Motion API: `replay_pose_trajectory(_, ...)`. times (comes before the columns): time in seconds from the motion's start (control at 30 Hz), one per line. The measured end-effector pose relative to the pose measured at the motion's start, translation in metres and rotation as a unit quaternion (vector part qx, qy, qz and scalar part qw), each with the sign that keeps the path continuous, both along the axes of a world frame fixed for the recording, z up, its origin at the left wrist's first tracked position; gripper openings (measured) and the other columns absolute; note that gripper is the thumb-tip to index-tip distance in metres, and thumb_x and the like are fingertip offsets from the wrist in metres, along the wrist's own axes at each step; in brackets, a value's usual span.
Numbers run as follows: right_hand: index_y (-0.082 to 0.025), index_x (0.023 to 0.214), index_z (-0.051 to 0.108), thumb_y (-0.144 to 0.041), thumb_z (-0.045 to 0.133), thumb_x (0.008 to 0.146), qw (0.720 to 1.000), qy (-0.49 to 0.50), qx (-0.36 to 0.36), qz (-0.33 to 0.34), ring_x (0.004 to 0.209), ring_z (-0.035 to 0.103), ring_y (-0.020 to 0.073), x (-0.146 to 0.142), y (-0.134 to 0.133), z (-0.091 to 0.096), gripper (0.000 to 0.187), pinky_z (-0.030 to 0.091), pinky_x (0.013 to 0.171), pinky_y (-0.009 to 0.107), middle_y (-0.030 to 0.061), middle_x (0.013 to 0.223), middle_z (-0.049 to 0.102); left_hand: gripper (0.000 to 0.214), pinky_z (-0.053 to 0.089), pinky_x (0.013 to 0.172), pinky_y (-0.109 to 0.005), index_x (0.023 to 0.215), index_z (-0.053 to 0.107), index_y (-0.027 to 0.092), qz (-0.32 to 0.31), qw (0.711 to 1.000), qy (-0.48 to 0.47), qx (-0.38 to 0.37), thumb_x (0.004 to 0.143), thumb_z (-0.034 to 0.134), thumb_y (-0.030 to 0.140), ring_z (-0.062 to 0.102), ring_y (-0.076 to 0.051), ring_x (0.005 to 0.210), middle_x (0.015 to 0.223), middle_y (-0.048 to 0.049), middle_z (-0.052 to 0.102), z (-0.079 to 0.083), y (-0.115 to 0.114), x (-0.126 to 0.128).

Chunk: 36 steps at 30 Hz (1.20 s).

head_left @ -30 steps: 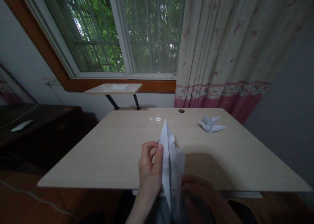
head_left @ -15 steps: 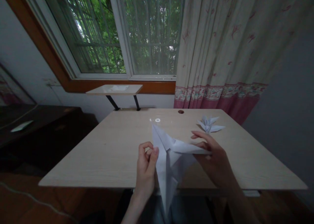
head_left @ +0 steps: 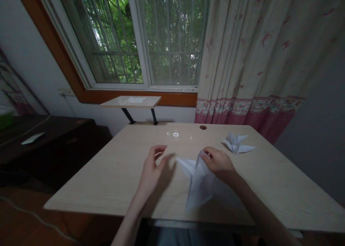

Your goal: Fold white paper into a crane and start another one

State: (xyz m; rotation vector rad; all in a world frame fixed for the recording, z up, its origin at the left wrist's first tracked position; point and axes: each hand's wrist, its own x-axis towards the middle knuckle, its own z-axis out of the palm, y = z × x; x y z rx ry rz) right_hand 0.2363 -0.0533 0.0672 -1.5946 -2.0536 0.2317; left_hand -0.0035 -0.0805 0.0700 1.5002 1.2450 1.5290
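A folded sheet of white paper [head_left: 201, 188] is at the front middle of the desk, one pointed corner toward the left. My right hand [head_left: 219, 163] pinches its upper edge between thumb and fingers, and part of the sheet stands up below the grip. My left hand [head_left: 153, 167] is to the left of the paper, apart from it, with thumb and fingers spread and nothing between them. Behind my right hand, a folded paper flower [head_left: 235, 144] with pointed petals lies on the desk.
The pale wooden desk [head_left: 102, 181] has a round cable hole [head_left: 203, 127] near its back edge. A small raised shelf [head_left: 115, 102] at the back left bears white paper [head_left: 136, 100]. Curtains [head_left: 242, 77] hang at the right of the window. A dark cabinet [head_left: 61, 131] stands at the left.
My left hand has let go of the paper and moved left. My right hand now grips the paper higher, and the paper has been turned and lowered to the desk. The view has shifted slightly.
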Motion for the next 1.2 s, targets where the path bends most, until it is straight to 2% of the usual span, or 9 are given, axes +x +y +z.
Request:
replay_pose_trajectory(0.13, -0.021, 0.093, 0.063, -0.03, 0.041, 0.097, 0.998, -0.063, 0.011, -0.007, 0.085, 0.064, 0.0211, -0.017, -0.008, -0.008, 0.024, 0.037, 0.067, 0.028, 0.007, 0.096, 0.071, 0.033, 0.051, 0.087, -0.034, 0.099, 0.066, 0.021, -0.257, 0.921, 0.291, -0.023, 0.086, 0.041, 0.003, 0.066, -0.02, 0.093, 0.098, -0.0051, 0.071, 0.007, -0.021, 0.031)
replay_pose_trajectory(0.23, -0.02, 0.094, 0.061, -0.034, 0.039, 0.098, 0.998, -0.048, -0.012, -0.046, 0.081, 0.064, 0.0224, -0.015, 0.0, -0.015, 0.027, 0.036, 0.065, 0.028, 0.0086, 0.089, 0.071, 0.041, 0.055, 0.083, -0.041, 0.111, 0.065, 0.013, -0.2, 0.835, 0.506, -0.08, 0.081, 0.043, -0.003, 0.066, -0.029, 0.101, 0.111, -0.0149, 0.068, -0.017, -0.036, 0.062)
replay_pose_trajectory(0.33, -0.019, 0.09, 0.06, -0.036, 0.042, 0.094, 0.997, 0.023, -0.044, -0.053, 0.074, 0.062, 0.0215, 0.001, 0.019, -0.029, 0.025, 0.038, 0.064, 0.028, 0.0068, 0.078, 0.069, 0.047, 0.058, 0.081, -0.041, 0.13, 0.056, 0.016, -0.133, 0.798, 0.579, -0.102, 0.084, 0.058, 0.007, 0.061, -0.034, 0.113, 0.136, -0.017, 0.055, -0.038, -0.04, 0.071)
replay_pose_trajectory(0.5, -0.016, 0.092, 0.062, -0.035, 0.049, 0.087, 0.979, 0.183, -0.09, -0.016, 0.074, 0.062, 0.0226, 0.027, 0.044, -0.066, 0.023, 0.048, 0.067, 0.031, 0.0057, 0.077, 0.067, 0.052, 0.059, 0.075, -0.043, 0.139, 0.049, 0.028, -0.051, 0.791, 0.606, -0.068, 0.089, 0.064, 0.025, 0.063, -0.034, 0.105, 0.134, -0.0141, 0.056, -0.047, -0.023, 0.066)
replay_pose_trajectory(0.6, -0.011, 0.126, 0.052, -0.025, 0.052, 0.083, 0.991, 0.089, 0.004, -0.101, 0.09, 0.063, 0.0273, 0.029, 0.041, -0.086, 0.045, 0.05, 0.081, 0.041, 0.0119, 0.1, 0.067, 0.055, 0.053, 0.093, -0.05, 0.136, 0.053, 0.012, -0.049, 0.785, 0.612, -0.079, 0.087, 0.068, 0.034, 0.053, -0.04, 0.123, 0.135, -0.0209, 0.055, -0.061, -0.012, 0.07)
replay_pose_trajectory(0.7, -0.01, 0.138, 0.043, -0.016, 0.052, 0.082, 0.99, -0.03, 0.13, -0.047, 0.12, 0.052, 0.0328, 0.023, 0.026, -0.096, 0.057, 0.042, 0.1, 0.048, 0.0211, 0.13, 0.057, 0.075, 0.034, 0.112, -0.056, 0.145, 0.041, 0.004, -0.086, 0.786, 0.605, -0.087, 0.087, 0.063, 0.048, 0.028, -0.043, 0.142, 0.151, -0.0265, 0.036, -0.081, -0.01, 0.071)
replay_pose_trajectory(0.87, -0.025, 0.141, 0.043, -0.014, 0.043, 0.088, 0.971, -0.167, 0.131, 0.112, 0.133, 0.044, 0.0254, 0.03, -0.005, -0.104, 0.054, 0.031, 0.111, 0.049, 0.0092, 0.142, 0.052, 0.092, 0.015, 0.11, -0.071, 0.154, 0.021, 0.033, -0.102, 0.794, 0.589, -0.107, 0.079, 0.058, 0.071, 0.002, -0.049, 0.145, 0.162, -0.0135, 0.007, -0.093, -0.002, 0.038)
replay_pose_trajectory(1.1, -0.014, 0.137, 0.044, -0.05, 0.056, 0.086, 0.949, -0.058, 0.207, -0.231, 0.122, 0.048, 0.0403, 0.113, 0.011, -0.082, 0.063, 0.039, 0.093, 0.055, 0.0243, 0.137, 0.05, 0.079, 0.018, 0.112, -0.063, 0.149, 0.036, 0.029, -0.04, 0.793, 0.589, -0.148, 0.084, 0.05, 0.07, 0.01, -0.045, 0.146, 0.161, -0.0128, 0.019, -0.086, 0.069, -0.074)
replay_pose_trajectory(1.2, -0.009, 0.117, 0.057, -0.055, 0.051, 0.088, 0.95, -0.015, 0.121, -0.287, 0.103, 0.059, 0.0357, 0.137, 0.027, -0.064, 0.054, 0.043, 0.079, 0.045, 0.0243, 0.109, 0.063, 0.07, 0.02, 0.113, -0.061, 0.14, 0.052, 0.02, -0.015, 0.807, 0.583, -0.098, 0.083, 0.057, 0.06, 0.017, -0.044, 0.145, 0.156, -0.0161, 0.031, -0.081, 0.087, -0.097)
